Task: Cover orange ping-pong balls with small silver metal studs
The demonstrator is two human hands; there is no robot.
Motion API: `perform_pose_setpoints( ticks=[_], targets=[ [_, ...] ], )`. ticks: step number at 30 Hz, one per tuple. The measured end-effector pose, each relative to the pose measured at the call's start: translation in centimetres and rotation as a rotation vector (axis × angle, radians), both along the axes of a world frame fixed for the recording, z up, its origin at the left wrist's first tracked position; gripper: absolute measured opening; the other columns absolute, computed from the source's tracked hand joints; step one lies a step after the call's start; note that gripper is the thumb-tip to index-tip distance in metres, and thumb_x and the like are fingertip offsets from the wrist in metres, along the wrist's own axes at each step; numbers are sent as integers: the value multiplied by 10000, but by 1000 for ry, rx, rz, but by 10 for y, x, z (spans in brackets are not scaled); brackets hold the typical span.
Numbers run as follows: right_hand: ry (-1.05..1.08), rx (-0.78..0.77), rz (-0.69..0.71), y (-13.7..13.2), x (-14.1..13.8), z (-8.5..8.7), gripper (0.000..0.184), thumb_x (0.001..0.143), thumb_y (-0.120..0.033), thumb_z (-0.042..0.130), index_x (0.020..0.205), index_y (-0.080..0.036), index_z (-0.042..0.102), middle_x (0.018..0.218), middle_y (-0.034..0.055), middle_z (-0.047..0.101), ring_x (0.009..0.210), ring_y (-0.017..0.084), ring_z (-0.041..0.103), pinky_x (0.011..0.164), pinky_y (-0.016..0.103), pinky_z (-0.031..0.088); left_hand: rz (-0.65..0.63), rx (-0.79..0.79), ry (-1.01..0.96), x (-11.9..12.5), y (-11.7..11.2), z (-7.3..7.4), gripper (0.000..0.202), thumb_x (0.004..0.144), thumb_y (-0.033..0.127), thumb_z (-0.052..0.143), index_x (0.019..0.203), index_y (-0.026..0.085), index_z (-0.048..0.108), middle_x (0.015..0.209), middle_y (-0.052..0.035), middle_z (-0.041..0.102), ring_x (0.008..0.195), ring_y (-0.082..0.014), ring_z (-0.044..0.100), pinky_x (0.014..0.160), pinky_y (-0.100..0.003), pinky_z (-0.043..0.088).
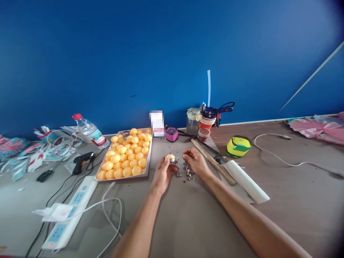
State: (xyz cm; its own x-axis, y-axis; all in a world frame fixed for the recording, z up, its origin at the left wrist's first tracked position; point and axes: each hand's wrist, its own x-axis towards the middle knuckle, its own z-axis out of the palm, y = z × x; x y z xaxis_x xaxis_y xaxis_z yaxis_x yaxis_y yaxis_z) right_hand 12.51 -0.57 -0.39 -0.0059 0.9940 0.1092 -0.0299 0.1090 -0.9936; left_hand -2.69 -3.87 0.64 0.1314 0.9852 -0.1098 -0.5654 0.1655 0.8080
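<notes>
My left hand (162, 176) is closed around an orange ping-pong ball (170, 156) that has shiny silver pieces on its near side. Just to the right, my right hand (196, 161) has thumb and fingertips pinched together, a small gap away from the ball. Whatever is between those fingertips is too small to make out. Beneath the right hand lies a loose pile of small silver beads (189, 172). To the left, a shallow box (148, 165) is filled with several more orange balls, and one silvery piece shows among them near the back.
Thin wooden sticks (213, 163) and a white roll (247, 181) lie to the right. Behind stand a jar (192, 122), a purple container (171, 134) and a red cup (206, 123). At left are a power strip (77, 199), a glue gun (82, 162) and a bottle (94, 134).
</notes>
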Motion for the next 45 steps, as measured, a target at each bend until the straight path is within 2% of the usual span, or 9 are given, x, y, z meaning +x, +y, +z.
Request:
perform_pose_setpoints(
  ticks=[3, 6, 8, 11, 16, 21, 29, 36, 45],
  targets=[
    [204, -73, 135, -3, -3, 4, 231, 681, -377, 660, 728, -173, 563, 516, -66, 446, 455, 69, 369, 454, 210, 270, -35, -21, -52, 0, 0, 4, 270, 796, 402, 596, 910, 158, 574, 792, -33, 616, 610, -110, 564, 623, -254, 447],
    [329, -162, 275, -9, -5, 11, 258, 667, -373, 689, 784, -155, 614, 579, -30, 533, 496, 74, 426, 492, 218, 309, -54, -45, -82, 0, -1, 8, 266, 795, 400, 598, 885, 151, 572, 777, -35, 618, 599, -111, 565, 598, -244, 436],
    [364, -184, 312, -12, -7, 15, 285, 649, -351, 710, 836, -155, 619, 635, -16, 577, 505, 75, 445, 503, 221, 325, -65, -54, -90, 1, -1, 11, 259, 797, 391, 599, 876, 146, 571, 768, -34, 617, 595, -113, 567, 588, -239, 431],
    [366, -186, 294, -15, -9, 19, 287, 647, -344, 713, 843, -176, 587, 639, -28, 585, 477, 71, 437, 493, 222, 324, -85, -59, -91, 0, -1, 12, 256, 802, 388, 592, 861, 140, 570, 766, -38, 618, 602, -118, 571, 587, -239, 430],
    [244, -146, 234, -16, -10, 19, 225, 659, -349, 704, 702, -163, 587, 589, -40, 530, 514, 68, 402, 507, 215, 308, -107, -69, -102, 0, -2, 10, 255, 797, 398, 596, 807, 145, 559, 733, -19, 604, 581, -118, 570, 580, -241, 427],
    [282, -151, 278, -17, -11, 20, 225, 659, -364, 704, 701, -171, 594, 633, -30, 532, 564, 85, 443, 547, 228, 356, -119, -66, -108, 1, -2, 9, 252, 802, 393, 591, 823, 143, 565, 749, -20, 599, 595, -117, 568, 589, -241, 426],
    [341, -214, 345, -18, -13, 17, 253, 657, -371, 708, 733, -173, 570, 614, -23, 571, 529, 108, 530, 557, 261, 429, -122, -21, -74, 2, -3, 8, 273, 805, 415, 580, 853, 146, 573, 774, -34, 600, 639, -132, 567, 617, -259, 433],
    [324, -211, 337, -18, -13, 18, 233, 657, -351, 705, 704, -180, 554, 533, -57, 536, 472, 87, 499, 505, 231, 406, -98, 41, -34, 6, -6, 6, 301, 788, 442, 591, 891, 159, 586, 818, -42, 608, 701, -150, 581, 681, -288, 447],
    [280, -212, 273, -20, -17, 18, 230, 641, -297, 697, 706, -187, 506, 491, -90, 477, 428, 60, 422, 459, 200, 346, -93, 79, 56, 8, -10, 5, 277, 821, 422, 555, 930, 168, 571, 830, -35, 605, 729, -150, 580, 638, -250, 431]
  ],
)
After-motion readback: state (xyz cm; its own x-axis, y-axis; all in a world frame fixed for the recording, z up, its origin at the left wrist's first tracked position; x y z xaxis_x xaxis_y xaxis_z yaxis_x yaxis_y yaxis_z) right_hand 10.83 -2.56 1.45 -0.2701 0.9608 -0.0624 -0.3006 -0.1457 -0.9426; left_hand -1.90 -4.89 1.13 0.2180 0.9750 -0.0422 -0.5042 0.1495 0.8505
